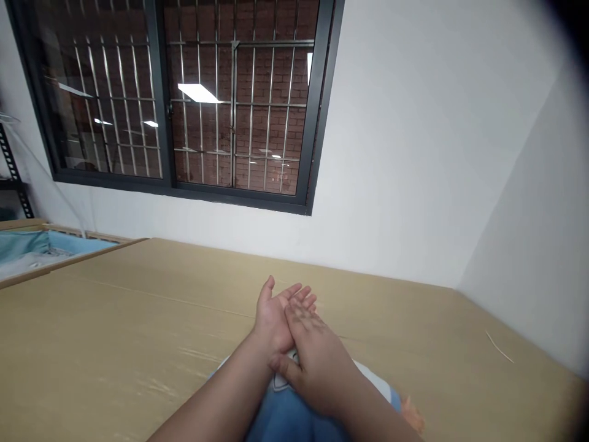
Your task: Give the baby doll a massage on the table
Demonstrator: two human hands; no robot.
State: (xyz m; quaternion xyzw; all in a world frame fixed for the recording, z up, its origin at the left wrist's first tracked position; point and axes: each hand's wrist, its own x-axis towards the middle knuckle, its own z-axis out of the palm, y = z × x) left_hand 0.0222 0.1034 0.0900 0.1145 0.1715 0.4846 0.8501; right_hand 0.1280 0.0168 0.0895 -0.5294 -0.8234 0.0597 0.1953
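Palm up, my left hand [275, 316] is stretched out above my lap, its thumb apart and its fingers spread. My right hand [315, 353] lies palm down across the fingers and palm edge of the left one, with its fingers extended and its thumb near the left wrist. The two hands touch, and no object shows in either. Below them are a blue and white cloth [294, 417] over my lap and the tan surface [184, 331] around it.
A barred window [239, 110] is set in the white wall [391, 135] ahead. At the left stands a wooden-edged box [133, 241] with blue fabric [78, 242] inside. A thin pale strip [499, 348] lies on the surface at the right. Black shelving [13, 172] stands far left.
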